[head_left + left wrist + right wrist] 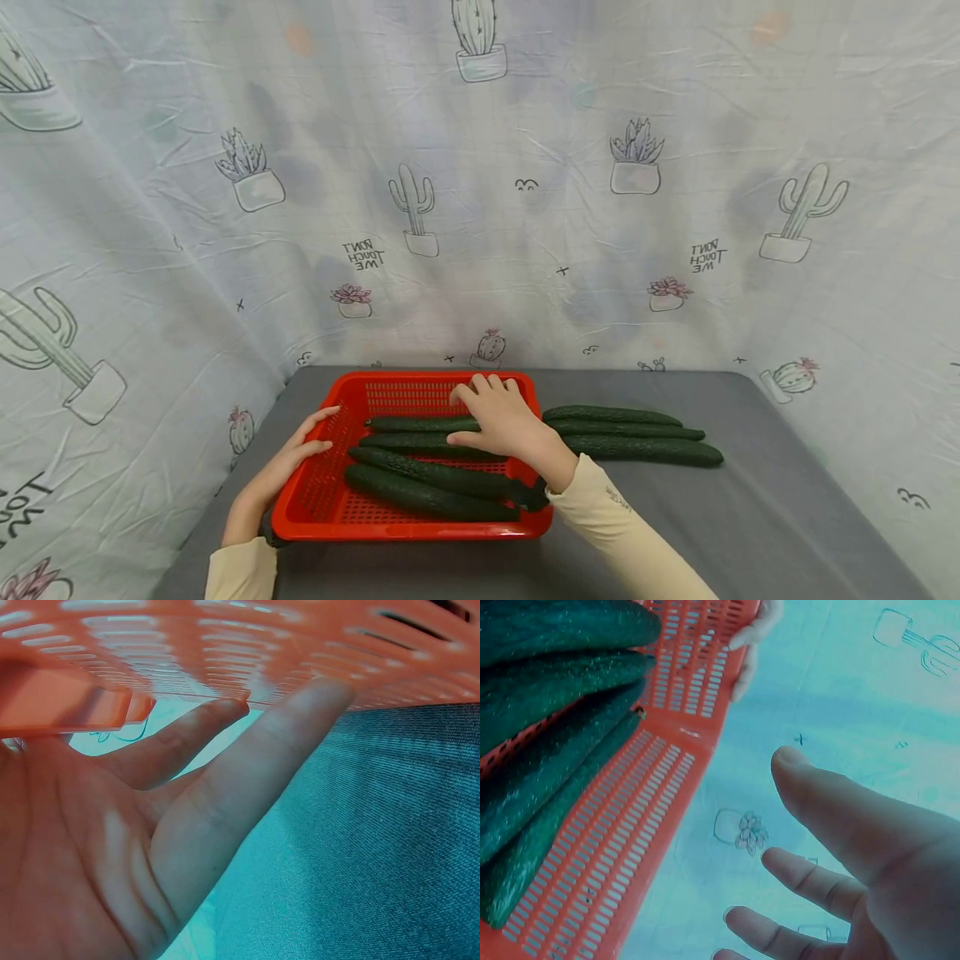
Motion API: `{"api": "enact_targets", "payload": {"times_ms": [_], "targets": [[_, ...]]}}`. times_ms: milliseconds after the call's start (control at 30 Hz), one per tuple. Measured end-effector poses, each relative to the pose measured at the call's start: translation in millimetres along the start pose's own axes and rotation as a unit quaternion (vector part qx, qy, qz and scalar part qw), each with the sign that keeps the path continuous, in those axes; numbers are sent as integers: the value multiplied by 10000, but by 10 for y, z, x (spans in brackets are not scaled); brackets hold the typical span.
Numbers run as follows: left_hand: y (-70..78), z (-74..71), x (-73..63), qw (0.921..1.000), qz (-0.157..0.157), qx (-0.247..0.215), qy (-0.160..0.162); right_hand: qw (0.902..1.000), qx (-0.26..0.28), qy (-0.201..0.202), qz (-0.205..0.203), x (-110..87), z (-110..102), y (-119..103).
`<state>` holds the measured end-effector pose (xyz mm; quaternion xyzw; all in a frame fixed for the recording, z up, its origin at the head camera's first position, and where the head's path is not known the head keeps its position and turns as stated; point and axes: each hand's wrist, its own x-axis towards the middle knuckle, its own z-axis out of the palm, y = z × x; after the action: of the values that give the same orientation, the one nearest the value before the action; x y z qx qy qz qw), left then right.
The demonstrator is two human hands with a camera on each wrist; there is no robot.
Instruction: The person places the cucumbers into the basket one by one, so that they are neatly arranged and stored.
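Observation:
A red slotted plastic basket (405, 531) holds several long dark green cucumbers (431, 493), laid roughly side by side. My left hand (281, 468) is at the basket's left side, its extended fingertips touching the rim. The left wrist view shows extended fingers (217, 799) against the slotted outer wall. Above the right part of the basket hovers my right hand (504, 421), fingers spread and loosely bent, with nothing in it. The right wrist view shows a gap between its thumb (817, 795) and the basket wall. Three more cucumbers (645, 450) lie right of the basket.
A grey cloth-like surface (750, 517) lies under everything. Pale curtains (555, 225) printed with potted cacti stand behind and on both sides. A dark object (272, 529) sits by my left wrist, partly hidden by the basket.

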<state>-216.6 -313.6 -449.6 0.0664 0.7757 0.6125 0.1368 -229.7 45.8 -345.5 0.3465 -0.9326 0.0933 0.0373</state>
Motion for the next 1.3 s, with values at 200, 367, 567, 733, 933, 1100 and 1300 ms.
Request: {"api": "enact_targets", "payload": {"times_ms": [200,367,567,733,933,1100,1300], "targets": [[-1,-4,0,10000,19,75,28,9996,84,247,83,-113,-34,126],[1,-1,1,10000,-11,10,-1,9984,152,447,306,-215,-60,245],[1,1,-12,9999,-24,-93,-41,9961,159,647,577,-359,-61,403],[4,5,-15,9999,-23,-141,-70,9938,116,830,733,-494,-38,570],[7,2,-8,9999,-36,-118,-30,9900,227,1114,835,-673,43,805],[8,10,-6,9999,-99,-86,15,9890,297,1062,990,-840,129,975],[-1,6,-13,9999,-89,-95,37,9874,258,1092,1116,-1016,273,1188]]}}
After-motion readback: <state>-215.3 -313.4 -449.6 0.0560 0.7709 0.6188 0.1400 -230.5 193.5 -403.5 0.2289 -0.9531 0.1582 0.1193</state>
